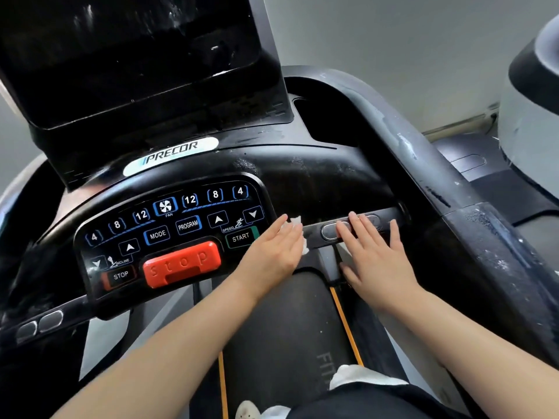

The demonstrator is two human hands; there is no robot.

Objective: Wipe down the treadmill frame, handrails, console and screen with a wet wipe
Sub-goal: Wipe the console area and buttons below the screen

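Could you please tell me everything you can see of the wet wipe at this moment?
The wet wipe is a small white, crumpled piece, mostly hidden under the left hand, whose straight fingers press it flat against the dark crossbar just right of the button panel. Only its edges show: a tuft above the fingertips and a strip along the hand's right side. The right hand rests apart on the same bar, not touching it.

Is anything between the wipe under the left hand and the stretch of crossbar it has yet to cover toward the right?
Yes. The right hand lies flat on the crossbar, its fingers over the oval sensor pad, just right of the wet wipe under the left hand. Nothing else visible lies on the bar.
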